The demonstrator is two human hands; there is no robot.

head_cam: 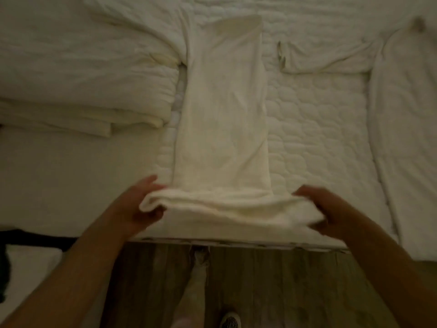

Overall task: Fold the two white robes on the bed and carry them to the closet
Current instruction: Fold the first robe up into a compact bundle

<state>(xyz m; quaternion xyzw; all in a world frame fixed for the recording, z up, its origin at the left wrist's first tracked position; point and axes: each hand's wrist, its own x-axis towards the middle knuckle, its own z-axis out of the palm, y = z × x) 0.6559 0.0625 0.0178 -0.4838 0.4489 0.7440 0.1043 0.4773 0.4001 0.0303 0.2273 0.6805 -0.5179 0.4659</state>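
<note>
The long white terry robe point(224, 114), already narrowed into a strip, lies on the quilted white mattress of the bed point(314, 129). Its long axis runs straight from the near edge towards 12 o'clock. Its near end is turned over into a thick roll. The left grip point(144, 204) pinches the roll's 9 o'clock corner and the right grip point(324, 209) pinches its 3 o'clock corner, fingers curled round the cloth on both sides, though the right one is blurred.

All the unfolded length lies away from both grips, at 12 o'clock, and the two are about equally near it. The next fold therefore likely needs both to carry the roll forward together along that axis, kept level so the strip stays square.

The second white robe point(406, 126) lies spread at 3 o'clock, well apart and unfolded, one sleeve reaching towards 9 o'clock.
</note>
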